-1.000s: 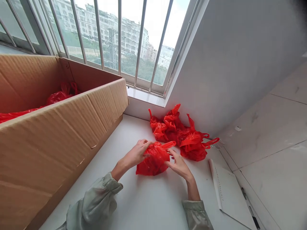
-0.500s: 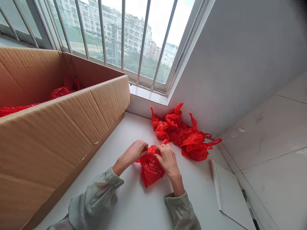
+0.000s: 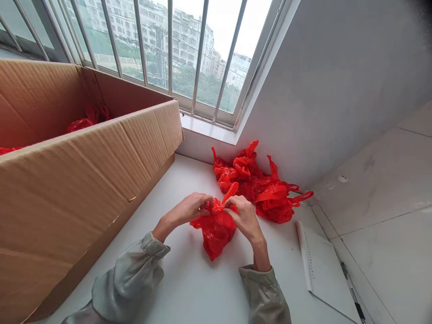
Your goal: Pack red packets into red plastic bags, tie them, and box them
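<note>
"Where's the red bag [image 3: 218,231]?"

"On the worktop [image 3: 202,288], between both hands, its body near of the grips; its long axis runs near to far, one loop pointing far right."

"How's each grip?"

"The right hand [image 3: 245,218] pinches the gathered top. The left hand [image 3: 189,208] curls narrow at its left edge; I can't tell if it's pinching plastic. Neither is clearly nearer."

"Around it?"

"Cardboard box [image 3: 84,193] left, piled red bags [image 3: 275,198] just beyond, far right; notebook [image 3: 326,267] right."
</note>
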